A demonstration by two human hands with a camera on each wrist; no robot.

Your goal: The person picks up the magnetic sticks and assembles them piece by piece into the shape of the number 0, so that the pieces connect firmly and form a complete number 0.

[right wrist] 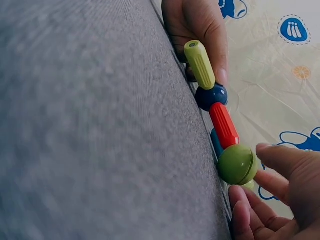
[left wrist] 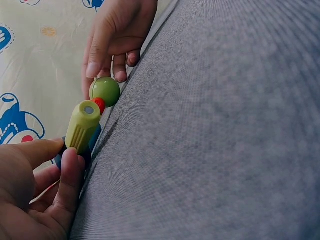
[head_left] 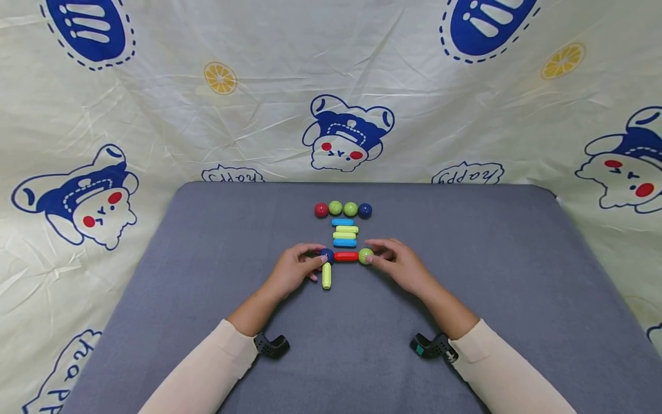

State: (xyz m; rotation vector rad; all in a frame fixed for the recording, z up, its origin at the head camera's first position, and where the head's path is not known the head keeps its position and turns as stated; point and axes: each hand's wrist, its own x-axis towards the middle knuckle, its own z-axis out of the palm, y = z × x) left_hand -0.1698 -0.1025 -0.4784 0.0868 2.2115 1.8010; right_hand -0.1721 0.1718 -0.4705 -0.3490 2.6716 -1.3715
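My left hand (head_left: pixel 296 268) pinches a dark blue ball (head_left: pixel 327 255) between thumb and fingers. A yellow-green magnetic rod (head_left: pixel 326 276) sticks out of that ball toward me; its free end shows a grey disc in the left wrist view. A red magnetic rod (right wrist: pixel 225 124) runs from the blue ball to a green ball (right wrist: pixel 237 164). The right hand (head_left: pixel 401 265) has its thumb and fingers around this green ball, thumb tip at its near side. Much of the blue ball is hidden by fingers in the left wrist view.
Beyond the hands lie two blue rods (head_left: pixel 345 243) and two yellow-green rods (head_left: pixel 346 229), stacked in a column. Behind them sits a row of balls: red (head_left: pixel 321 210), two green (head_left: pixel 343 209) and dark blue (head_left: pixel 365 210). A grey cloth covers the table (head_left: pixel 207 241).
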